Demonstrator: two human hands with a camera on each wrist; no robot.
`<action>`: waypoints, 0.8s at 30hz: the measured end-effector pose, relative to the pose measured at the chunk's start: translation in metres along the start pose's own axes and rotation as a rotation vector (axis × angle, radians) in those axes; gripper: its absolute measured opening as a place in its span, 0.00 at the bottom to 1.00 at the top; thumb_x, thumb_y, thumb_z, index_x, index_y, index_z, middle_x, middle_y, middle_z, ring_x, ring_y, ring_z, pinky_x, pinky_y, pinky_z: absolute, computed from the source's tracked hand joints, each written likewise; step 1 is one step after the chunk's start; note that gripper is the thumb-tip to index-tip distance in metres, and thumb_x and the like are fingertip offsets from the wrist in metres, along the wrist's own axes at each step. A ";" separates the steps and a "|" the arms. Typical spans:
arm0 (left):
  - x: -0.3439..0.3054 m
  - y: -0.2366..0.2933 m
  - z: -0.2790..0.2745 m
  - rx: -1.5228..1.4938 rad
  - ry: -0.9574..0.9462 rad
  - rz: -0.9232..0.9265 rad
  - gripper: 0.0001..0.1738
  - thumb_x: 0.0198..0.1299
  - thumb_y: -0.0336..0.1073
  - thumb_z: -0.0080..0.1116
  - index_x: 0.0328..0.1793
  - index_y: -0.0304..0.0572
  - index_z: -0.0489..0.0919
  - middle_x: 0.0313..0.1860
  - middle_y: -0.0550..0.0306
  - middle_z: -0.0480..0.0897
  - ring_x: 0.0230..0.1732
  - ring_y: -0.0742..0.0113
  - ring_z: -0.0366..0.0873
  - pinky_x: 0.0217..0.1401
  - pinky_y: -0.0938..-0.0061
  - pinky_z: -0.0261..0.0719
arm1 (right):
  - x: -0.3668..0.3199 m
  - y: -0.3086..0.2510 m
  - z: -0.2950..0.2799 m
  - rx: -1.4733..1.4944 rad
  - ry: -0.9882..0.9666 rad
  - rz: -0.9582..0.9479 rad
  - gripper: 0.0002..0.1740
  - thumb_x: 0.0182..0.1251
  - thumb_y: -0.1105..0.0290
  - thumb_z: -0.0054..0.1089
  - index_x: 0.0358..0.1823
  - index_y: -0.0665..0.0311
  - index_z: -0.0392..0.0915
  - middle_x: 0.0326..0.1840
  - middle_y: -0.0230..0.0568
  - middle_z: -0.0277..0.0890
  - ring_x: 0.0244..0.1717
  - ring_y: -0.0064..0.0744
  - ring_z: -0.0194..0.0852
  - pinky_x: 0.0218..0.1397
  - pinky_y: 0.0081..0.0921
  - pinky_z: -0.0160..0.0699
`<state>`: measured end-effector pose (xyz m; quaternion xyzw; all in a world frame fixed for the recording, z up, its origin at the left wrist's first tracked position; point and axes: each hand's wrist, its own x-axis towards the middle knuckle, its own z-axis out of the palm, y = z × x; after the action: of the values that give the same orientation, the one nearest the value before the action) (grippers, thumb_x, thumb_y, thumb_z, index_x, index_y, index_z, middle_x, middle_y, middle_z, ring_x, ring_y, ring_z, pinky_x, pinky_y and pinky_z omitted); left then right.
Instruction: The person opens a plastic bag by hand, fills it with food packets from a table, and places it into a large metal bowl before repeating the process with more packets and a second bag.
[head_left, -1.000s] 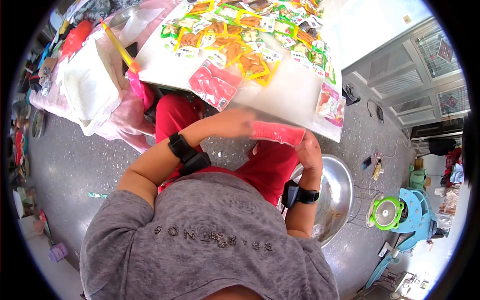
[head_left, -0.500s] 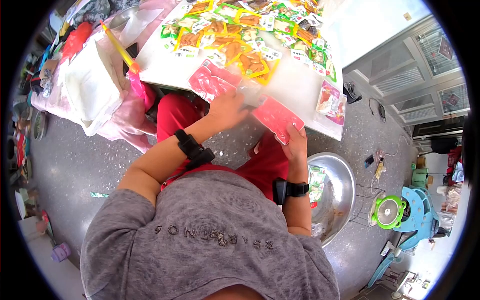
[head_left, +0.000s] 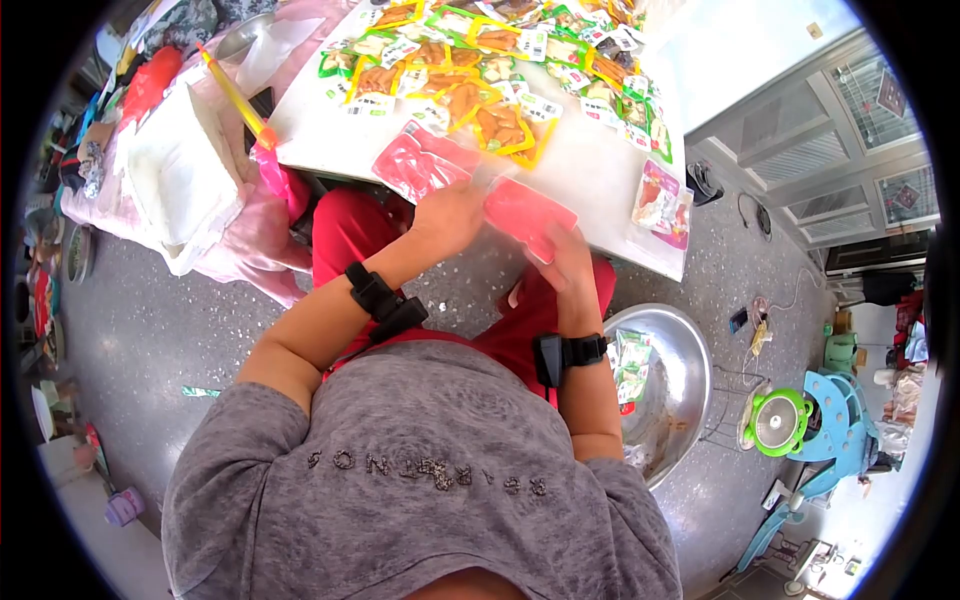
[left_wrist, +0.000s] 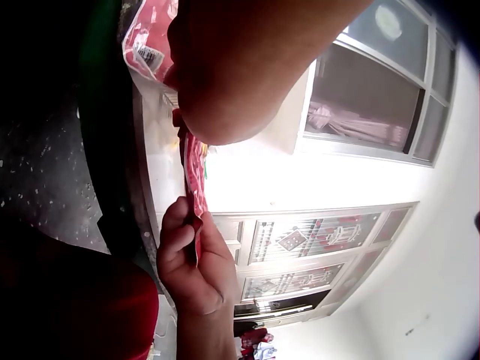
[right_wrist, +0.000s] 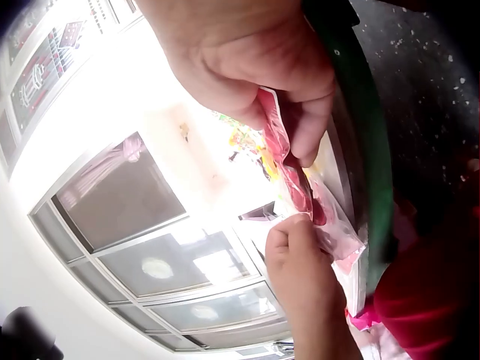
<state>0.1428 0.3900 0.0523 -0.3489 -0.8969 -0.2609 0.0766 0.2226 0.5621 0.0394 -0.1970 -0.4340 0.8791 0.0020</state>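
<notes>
A flat, clear-wrapped red pack (head_left: 528,212) is held at the table's front edge. My right hand (head_left: 568,262) grips its right end, thumb on one face and fingers on the other in the left wrist view. At its other end my left hand (head_left: 447,215) pinches the wrapper's edge, as the right wrist view shows, with the hand (right_wrist: 306,262) below the pack (right_wrist: 279,142). A second red pack (head_left: 415,158) lies on the table just beyond my left hand, partly covered by it.
Many yellow- and green-edged food packs (head_left: 465,100) cover the far part of the white table (head_left: 590,190). A purple-red pack (head_left: 657,195) lies at its right corner. A metal basin (head_left: 682,395) with green packs stands on the floor at right; a white foam box (head_left: 185,170) is at left.
The held pack has moved left and over the table edge, its broad face turned into view. My right hand has shifted left with it; my left hand has moved slightly left and forward.
</notes>
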 end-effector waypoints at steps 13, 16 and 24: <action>-0.010 0.009 -0.002 0.084 0.125 0.234 0.05 0.41 0.33 0.52 0.24 0.43 0.68 0.22 0.54 0.68 0.22 0.56 0.71 0.22 0.66 0.69 | 0.043 0.036 0.039 -0.006 -0.080 0.016 0.10 0.58 0.72 0.41 0.40 0.63 0.66 0.34 0.37 0.70 0.29 0.26 0.68 0.27 0.22 0.70; -0.012 0.008 -0.003 0.072 0.132 0.246 0.06 0.41 0.33 0.52 0.27 0.43 0.69 0.22 0.55 0.68 0.21 0.56 0.70 0.22 0.66 0.69 | 0.041 0.030 0.035 -0.227 -0.074 0.111 0.07 0.57 0.71 0.41 0.34 0.62 0.67 0.26 0.33 0.69 0.20 0.21 0.64 0.18 0.16 0.63; -0.017 0.004 -0.002 0.037 0.138 0.282 0.06 0.40 0.32 0.51 0.27 0.44 0.70 0.23 0.55 0.68 0.24 0.57 0.70 0.25 0.66 0.69 | 0.029 0.020 0.031 -0.390 -0.089 0.046 0.06 0.55 0.72 0.41 0.27 0.63 0.69 0.18 0.32 0.66 0.13 0.20 0.60 0.09 0.13 0.53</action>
<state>0.1580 0.3814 0.0507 -0.4511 -0.8362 -0.2544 0.1805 0.1884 0.5311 0.0310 -0.1645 -0.5912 0.7860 -0.0757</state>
